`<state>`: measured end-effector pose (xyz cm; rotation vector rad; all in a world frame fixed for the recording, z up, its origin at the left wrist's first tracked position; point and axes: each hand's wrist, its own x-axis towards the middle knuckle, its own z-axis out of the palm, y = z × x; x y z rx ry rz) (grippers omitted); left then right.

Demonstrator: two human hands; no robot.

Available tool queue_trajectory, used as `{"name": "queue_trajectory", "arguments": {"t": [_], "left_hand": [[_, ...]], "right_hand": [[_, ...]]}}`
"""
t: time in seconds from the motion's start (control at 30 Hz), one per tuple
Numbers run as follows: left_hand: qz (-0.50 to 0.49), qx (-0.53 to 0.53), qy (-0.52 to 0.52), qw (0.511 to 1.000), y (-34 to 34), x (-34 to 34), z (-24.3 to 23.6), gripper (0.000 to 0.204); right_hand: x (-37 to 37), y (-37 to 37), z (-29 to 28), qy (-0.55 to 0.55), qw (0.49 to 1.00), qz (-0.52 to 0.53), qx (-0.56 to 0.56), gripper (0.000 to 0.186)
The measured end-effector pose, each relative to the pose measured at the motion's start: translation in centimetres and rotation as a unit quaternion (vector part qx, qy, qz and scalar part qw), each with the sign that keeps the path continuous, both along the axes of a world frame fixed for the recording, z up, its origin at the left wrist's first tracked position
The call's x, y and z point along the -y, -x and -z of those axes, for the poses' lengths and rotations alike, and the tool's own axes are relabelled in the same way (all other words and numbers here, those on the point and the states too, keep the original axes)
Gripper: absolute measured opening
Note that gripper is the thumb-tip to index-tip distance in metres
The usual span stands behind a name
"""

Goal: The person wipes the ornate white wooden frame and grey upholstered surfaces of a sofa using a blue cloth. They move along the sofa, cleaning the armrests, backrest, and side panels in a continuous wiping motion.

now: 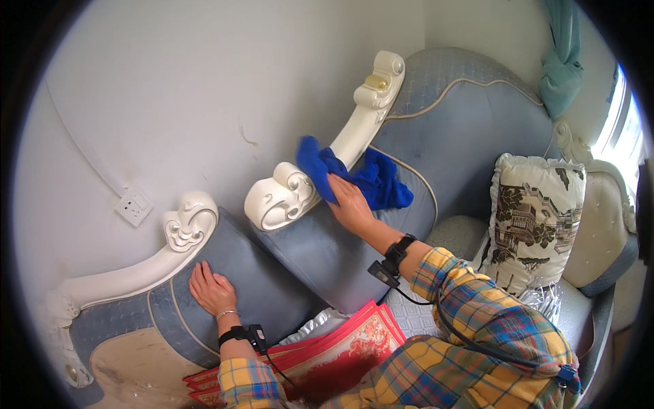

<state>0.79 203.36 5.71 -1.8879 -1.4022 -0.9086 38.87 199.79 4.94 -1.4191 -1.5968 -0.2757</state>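
My right hand [352,206] presses a bright blue cloth [386,185] onto the white carved trim [357,136] along a sofa back. Its fingers are partly hidden by the cloth, which bunches on both sides of the hand and hangs over the grey-blue upholstery [456,143]. Just below the cloth is the trim's scrolled end [279,198]. To the left, my left hand [212,290] lies flat with fingers stretched out on another grey-blue padded section [238,266], beneath a second white scroll [191,221]. It holds nothing.
Red patterned mats [354,341] lie stacked on the seat in front of me. A frilled cushion [538,218] with a dark building print leans at the right. A wall socket [133,207] with a cable is at the left, and a teal curtain [561,75] hangs at the far right.
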Motion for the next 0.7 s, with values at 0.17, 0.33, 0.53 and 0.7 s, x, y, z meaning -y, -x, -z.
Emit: {"name": "queue_trajectory", "arguments": {"t": [0.17,0.33,0.53,0.7], "left_hand": [[-0.006,0.003,-0.014,1.0,-0.1,0.0,-0.1,0.037],[-0.011,0.013,-0.007,1.0,0.4,-0.4,0.8,0.037],[0.009,0.002,-0.021,1.0,0.6,-0.8,0.7,0.037],[-0.001,-0.012,0.001,1.0,1.1,-1.0,1.3,0.039]], "right_hand": [[0.3,0.0,1.2,0.071,0.991,0.05,0.106,0.073],[-0.7,0.4,2.6,0.063,0.988,0.1,0.104,0.075],[-0.9,0.0,3.2,0.021,0.985,0.095,0.14,0.077],[-0.6,-0.1,2.9,0.037,0.99,0.069,0.115,0.08]]}}
